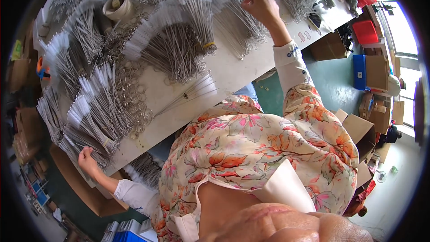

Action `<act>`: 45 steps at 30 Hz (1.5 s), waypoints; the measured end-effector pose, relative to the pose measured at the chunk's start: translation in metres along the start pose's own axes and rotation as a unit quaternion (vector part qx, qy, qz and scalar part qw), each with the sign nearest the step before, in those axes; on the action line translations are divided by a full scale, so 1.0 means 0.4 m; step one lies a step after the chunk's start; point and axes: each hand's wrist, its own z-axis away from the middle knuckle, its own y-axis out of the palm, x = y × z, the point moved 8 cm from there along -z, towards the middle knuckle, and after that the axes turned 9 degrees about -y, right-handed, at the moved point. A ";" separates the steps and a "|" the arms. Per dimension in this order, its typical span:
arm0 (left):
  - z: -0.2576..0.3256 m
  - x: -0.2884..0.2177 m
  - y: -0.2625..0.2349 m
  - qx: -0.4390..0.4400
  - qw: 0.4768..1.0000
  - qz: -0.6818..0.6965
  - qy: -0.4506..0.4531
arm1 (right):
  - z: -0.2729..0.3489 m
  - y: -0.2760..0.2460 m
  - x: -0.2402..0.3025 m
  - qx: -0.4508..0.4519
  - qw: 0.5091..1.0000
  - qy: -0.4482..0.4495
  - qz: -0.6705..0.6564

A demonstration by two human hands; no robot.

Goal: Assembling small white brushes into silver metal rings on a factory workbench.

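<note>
Piles of thin wire-handled brushes with white bristles (170, 49) cover much of the white table (237, 69). My left hand (88, 161) is at the table's left near edge, fingers closed in a pinch beside a bundle of brushes (89, 125); what it pinches, if anything, is too small to make out. Over at the far right, my right hand (262, 6) is closed above a spread row of brushes (246, 22); its fingertips' contents are hidden. A few loose brushes (190, 94) lie near the table's front edge. One upright bundle (197, 13) has a yellow band.
Metal rings (134, 94) lie scattered among the brushes. A whitish pot (117, 9) stands at the back left. An open cardboard box (85, 188) sits below the left edge. Red bins (365, 32), a blue bin (359, 72) and more cartons (358, 130) are on the right.
</note>
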 end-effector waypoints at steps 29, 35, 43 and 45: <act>0.152 -0.431 0.124 0.081 0.982 0.167 0.018 | -0.185 -0.199 -0.551 -0.205 0.978 -0.015 0.047; 0.238 -0.471 0.230 0.170 0.943 0.283 0.032 | -0.272 -0.151 -0.642 -0.064 0.988 -0.002 0.142; 0.371 -0.592 0.323 0.249 0.941 0.218 0.065 | -0.198 -0.398 -0.373 -0.322 0.935 -0.040 0.143; 0.439 -0.671 0.368 0.273 0.930 0.220 0.115 | -0.164 -0.411 -0.224 -0.348 0.926 -0.060 -0.132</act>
